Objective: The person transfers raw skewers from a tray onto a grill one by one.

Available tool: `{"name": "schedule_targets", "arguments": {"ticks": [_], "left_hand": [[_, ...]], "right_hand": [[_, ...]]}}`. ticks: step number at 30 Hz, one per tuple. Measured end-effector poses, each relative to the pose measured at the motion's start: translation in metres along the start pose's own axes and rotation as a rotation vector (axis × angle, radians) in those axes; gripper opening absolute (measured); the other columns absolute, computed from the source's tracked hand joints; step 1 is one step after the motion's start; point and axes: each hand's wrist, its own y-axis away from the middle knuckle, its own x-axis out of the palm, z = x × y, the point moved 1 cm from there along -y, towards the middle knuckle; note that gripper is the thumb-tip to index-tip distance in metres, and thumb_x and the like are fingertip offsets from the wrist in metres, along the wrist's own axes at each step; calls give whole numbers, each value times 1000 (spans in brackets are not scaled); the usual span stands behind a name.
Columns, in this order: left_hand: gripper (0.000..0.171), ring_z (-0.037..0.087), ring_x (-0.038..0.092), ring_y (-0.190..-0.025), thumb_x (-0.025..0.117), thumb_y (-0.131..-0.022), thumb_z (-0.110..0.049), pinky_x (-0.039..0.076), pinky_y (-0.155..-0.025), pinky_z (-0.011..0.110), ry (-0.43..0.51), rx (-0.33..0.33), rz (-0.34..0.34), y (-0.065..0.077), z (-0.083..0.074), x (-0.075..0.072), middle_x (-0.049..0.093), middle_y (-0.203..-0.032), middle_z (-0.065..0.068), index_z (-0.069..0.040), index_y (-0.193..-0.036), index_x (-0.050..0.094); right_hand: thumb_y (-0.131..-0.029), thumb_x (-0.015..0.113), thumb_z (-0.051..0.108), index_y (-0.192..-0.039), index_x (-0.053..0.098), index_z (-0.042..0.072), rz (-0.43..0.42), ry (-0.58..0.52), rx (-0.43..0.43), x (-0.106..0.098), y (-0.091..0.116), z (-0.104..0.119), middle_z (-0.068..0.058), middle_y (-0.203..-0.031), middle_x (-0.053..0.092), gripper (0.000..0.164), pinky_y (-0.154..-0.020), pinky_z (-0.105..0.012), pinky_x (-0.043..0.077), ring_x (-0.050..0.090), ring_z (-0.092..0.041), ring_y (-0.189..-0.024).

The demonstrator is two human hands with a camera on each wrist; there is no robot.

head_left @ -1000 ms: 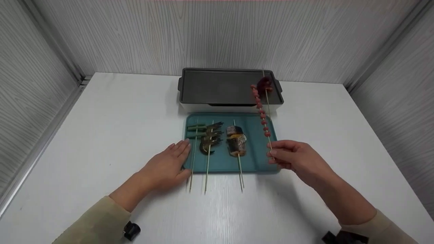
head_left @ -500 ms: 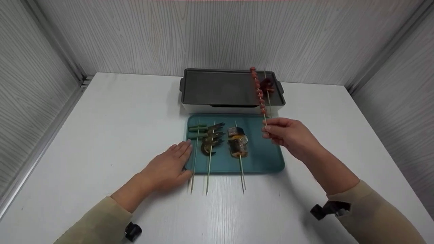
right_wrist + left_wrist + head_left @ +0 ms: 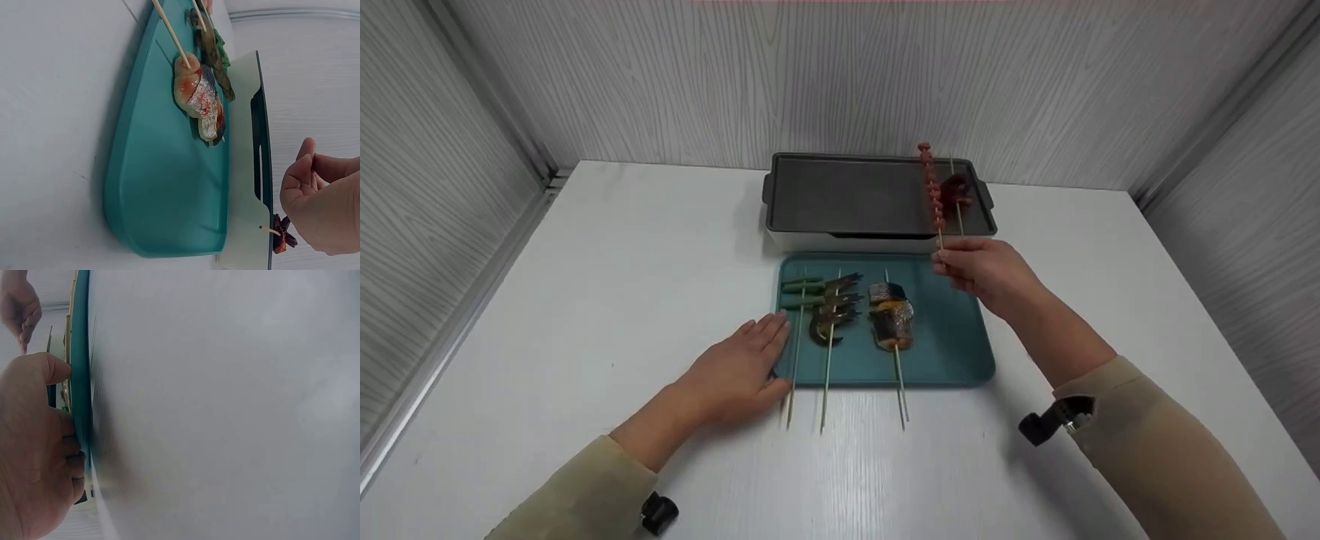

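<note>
My right hand point(image 3: 988, 276) pinches the bare lower end of a skewer of small red pieces point(image 3: 933, 187). That skewer hangs over the right part of a dark griddle point(image 3: 847, 195), its tip reaching past the back rim; contact with the plate cannot be told. In the right wrist view, the thumb and fingers of the right hand point(image 3: 329, 197) meet beside the griddle's edge. My left hand point(image 3: 739, 369) rests at the left edge of a teal tray point(image 3: 949, 349), fingers straight. The left wrist view has the left hand point(image 3: 34, 461) against the tray's rim point(image 3: 81, 382).
On the tray lie a skewer of green pieces point(image 3: 802, 303), a shrimp skewer point(image 3: 831, 319) and a fish-chunk skewer point(image 3: 891, 322), sticks overhanging the front edge. A dark red skewer point(image 3: 955, 192) lies on the griddle's right end. Pale panels point(image 3: 855, 75) enclose the white table point(image 3: 675, 247).
My right hand has moved forward and slightly left, carrying the red-piece skewer from above the tray's right side to above the griddle. The left hand keeps its place on the tray edge.
</note>
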Motion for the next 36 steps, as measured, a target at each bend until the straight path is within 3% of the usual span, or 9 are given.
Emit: {"name": "schedule_targets", "arguments": {"ticks": [9,22,30,36], "left_hand": [[77,37,17,-161,43,-108,-39,17,-131,50,1,-1,7,0,-1,-1,20,-173,23,9,-164,25],[77,37,18,-161,43,-108,-40,17,-131,50,-14,6,9,1,-5,-1,21,-173,24,10,-163,25],[77,36,19,-161,43,-109,-42,17,-131,49,-21,20,-1,1,-3,1,20,-173,24,10,-163,25],[78,36,19,-161,43,-109,-42,17,-131,49,-18,19,-2,0,-2,1,20,-173,24,10,-163,25]], "right_hand": [[-110,59,16,-150,57,-1,-25,-2,34,8,-22,-2,-15,-134,66,43,-106,-37,52,69,-17,-110],[-111,58,14,-151,55,-2,-22,-22,38,11,-31,-8,-21,-142,62,44,-112,-41,50,68,-18,-110],[-111,58,14,-150,56,-2,-40,-39,37,12,-33,-9,-16,-132,65,43,-103,-35,54,66,-17,-105],[-112,55,14,-152,54,-2,-32,-44,38,13,-33,-9,-21,-141,60,43,-98,-31,56,66,-16,-105]]}}
